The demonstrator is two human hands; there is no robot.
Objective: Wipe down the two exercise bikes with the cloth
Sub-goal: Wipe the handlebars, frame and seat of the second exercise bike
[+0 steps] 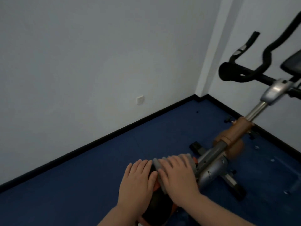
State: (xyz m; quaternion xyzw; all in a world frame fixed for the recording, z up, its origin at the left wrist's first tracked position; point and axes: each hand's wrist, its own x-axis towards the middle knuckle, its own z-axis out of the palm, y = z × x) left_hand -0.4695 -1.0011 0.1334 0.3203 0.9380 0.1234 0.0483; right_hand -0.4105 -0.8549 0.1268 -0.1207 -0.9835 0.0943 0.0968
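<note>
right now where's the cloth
In the head view the cloth lies low and centre on the bike saddle, pressed under the right hand, with the left hand beside it.

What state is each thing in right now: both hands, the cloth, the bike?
left hand: fingers straight, resting flat on the bike's black seat
right hand: fingers straight, pressing the cloth down
cloth: grey, bunched on the seat's front, under the right hand
exercise bike: upright on the blue floor
handlebars: black, untouched

One exercise bike [234,141], one cloth [175,160], two hands, one wall socket [140,100]
</note>
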